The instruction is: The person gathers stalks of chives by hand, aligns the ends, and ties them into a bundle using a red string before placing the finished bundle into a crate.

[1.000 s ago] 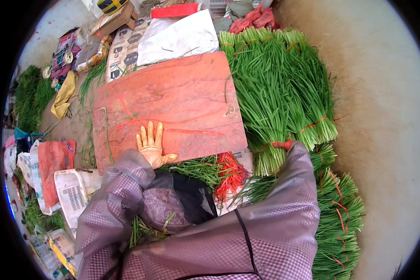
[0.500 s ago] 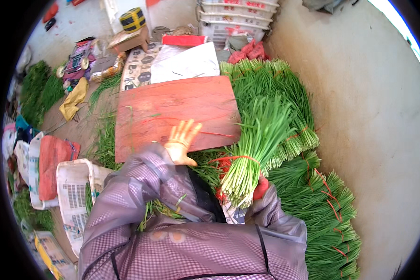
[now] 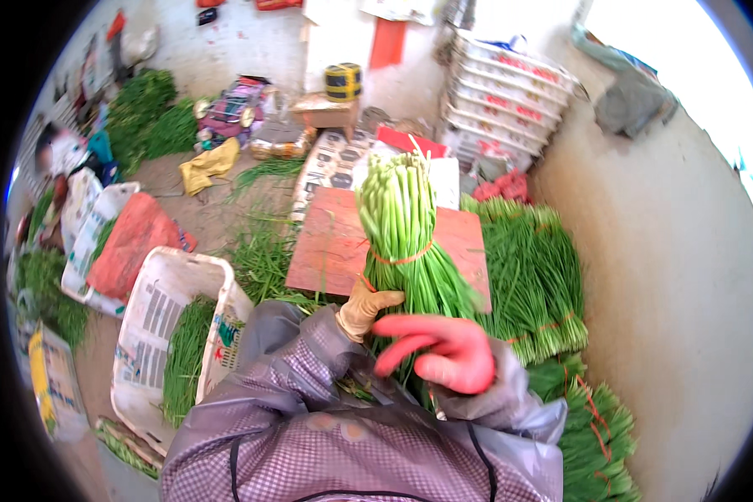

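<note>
A bunch of garlic chives [image 3: 397, 205] stands with its pale cut ends up and its leaves hanging down in front of me, tied with an orange-red band [image 3: 402, 258]. My left hand [image 3: 366, 309], in a tan glove, grips it from the left, below the band. Close beside the leaves, my right hand [image 3: 443, 351] in a red glove has its fingers apart and is blurred by motion. Behind the bunch lies a reddish wooden board [image 3: 326, 243], partly hidden by it. More tied chives [image 3: 531, 276] are piled to the right of the board.
To my left stands a white plastic basket [image 3: 151, 335] with loose green leaves in it. A red sack [image 3: 138, 247] rests on another crate beyond. Stacked white crates [image 3: 502, 100] stand at the back by the wall [image 3: 669, 293]. A small wooden stool [image 3: 326, 113] carries a yellow-and-black roll.
The chive bunch has gone from my right hand to my left and is turned, cut ends now up. My right hand has let go. The view has tilted upward and shifted left.
</note>
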